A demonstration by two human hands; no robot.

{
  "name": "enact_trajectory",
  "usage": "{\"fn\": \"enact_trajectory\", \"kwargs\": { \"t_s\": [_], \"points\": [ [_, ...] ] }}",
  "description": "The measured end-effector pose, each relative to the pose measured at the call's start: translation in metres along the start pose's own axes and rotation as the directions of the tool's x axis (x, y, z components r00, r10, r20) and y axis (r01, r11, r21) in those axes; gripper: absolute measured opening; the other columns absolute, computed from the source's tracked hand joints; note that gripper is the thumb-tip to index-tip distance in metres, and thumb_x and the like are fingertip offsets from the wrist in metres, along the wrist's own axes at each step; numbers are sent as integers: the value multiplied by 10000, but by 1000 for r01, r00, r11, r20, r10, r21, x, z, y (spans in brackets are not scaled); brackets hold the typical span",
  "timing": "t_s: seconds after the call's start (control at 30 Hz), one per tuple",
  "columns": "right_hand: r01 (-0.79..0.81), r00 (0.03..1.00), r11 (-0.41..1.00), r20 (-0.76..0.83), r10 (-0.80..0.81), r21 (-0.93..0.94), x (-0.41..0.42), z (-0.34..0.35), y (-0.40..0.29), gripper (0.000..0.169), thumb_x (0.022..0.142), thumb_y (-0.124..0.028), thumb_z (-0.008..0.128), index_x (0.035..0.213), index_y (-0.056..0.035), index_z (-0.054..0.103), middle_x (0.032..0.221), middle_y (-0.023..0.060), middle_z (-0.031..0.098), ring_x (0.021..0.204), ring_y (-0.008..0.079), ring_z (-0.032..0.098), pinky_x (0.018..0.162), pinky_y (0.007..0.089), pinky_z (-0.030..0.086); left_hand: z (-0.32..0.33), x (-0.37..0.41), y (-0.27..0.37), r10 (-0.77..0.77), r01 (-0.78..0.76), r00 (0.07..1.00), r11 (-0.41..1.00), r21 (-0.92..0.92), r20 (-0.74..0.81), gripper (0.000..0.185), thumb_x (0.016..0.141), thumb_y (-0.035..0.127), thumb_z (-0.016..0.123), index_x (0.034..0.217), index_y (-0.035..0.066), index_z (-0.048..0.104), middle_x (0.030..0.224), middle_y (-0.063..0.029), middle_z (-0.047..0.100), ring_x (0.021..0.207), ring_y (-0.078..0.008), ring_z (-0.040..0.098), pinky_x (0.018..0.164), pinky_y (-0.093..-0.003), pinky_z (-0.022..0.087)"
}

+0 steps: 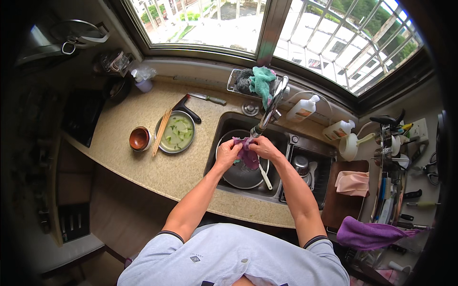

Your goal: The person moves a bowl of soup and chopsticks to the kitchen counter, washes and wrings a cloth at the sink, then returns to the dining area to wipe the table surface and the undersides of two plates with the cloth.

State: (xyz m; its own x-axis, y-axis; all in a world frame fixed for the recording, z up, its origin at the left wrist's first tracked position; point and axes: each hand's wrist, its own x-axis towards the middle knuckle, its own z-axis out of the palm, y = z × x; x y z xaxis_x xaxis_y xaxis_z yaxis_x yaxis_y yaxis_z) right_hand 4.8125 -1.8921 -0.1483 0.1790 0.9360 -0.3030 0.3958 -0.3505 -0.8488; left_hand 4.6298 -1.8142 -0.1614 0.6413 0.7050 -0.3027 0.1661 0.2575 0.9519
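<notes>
Under the spout of the chrome faucet point(272, 103), a wet purple cloth point(249, 157) hangs between my hands. My left hand point(228, 153) pinches its left edge, while my right hand point(263, 147) grips the other side close to the faucet head. Below the cloth, a dark round pan point(238, 177) lies in the left sink basin point(222, 125). A white-handled utensil point(265, 178) leans at the pan's right side. A bit of teal shows beneath the cloth near my left fingers, mostly hidden.
Left of the sink stand a pan of greenish soup point(176, 134) with chopsticks point(162, 131) across its rim, a brown bowl point(139, 138) and a knife point(211, 99). A wire rack point(232, 81) holds cloths behind the faucet. Bottles point(302, 109) and a brown board point(343, 207) are to the right.
</notes>
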Motion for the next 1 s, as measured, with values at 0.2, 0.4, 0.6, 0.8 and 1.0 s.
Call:
{"fn": "enact_trajectory", "kwargs": {
  "t_s": [0.2,0.4,0.6,0.8,1.0],
  "points": [
    [69,973,994,-215,-86,-83,16,30,-28,171,846,-164,594,953,-45,653,766,149,660,741,296,662,691,400,518,7,-1,1,158,-126,986,919,374,-56,255,832,247,700,929,16,654,725,-111,675,638,-193,661,588,-356,515],
    [168,964,916,-134,-230,-365,49,40,-3,155,895,-220,554,899,-76,611,785,148,650,757,342,656,662,438,519,-12,-6,8,179,-116,959,956,269,-221,261,888,283,660,952,36,718,766,-63,694,717,-120,646,664,-320,519],
    [218,852,642,-177,-492,-735,69,44,72,191,964,-230,506,846,-98,575,775,81,575,759,272,595,676,391,497,15,12,-33,66,-65,996,998,27,-61,171,887,175,644,952,21,679,768,-59,664,699,-126,633,630,-304,527],
    [-68,958,982,-262,113,175,22,41,-8,370,923,-390,551,779,-52,600,698,83,619,675,215,612,654,383,484,28,9,-24,64,-29,988,973,230,-143,170,850,75,533,947,9,656,775,-113,672,714,-193,645,655,-353,497],
    [-50,888,972,-436,148,229,33,46,3,282,861,-277,634,779,-8,615,702,127,652,658,197,627,642,394,495,26,0,-12,-52,63,998,937,-342,41,252,871,-13,472,1015,21,676,934,-53,688,811,-158,653,703,-303,535]
  ]
}}
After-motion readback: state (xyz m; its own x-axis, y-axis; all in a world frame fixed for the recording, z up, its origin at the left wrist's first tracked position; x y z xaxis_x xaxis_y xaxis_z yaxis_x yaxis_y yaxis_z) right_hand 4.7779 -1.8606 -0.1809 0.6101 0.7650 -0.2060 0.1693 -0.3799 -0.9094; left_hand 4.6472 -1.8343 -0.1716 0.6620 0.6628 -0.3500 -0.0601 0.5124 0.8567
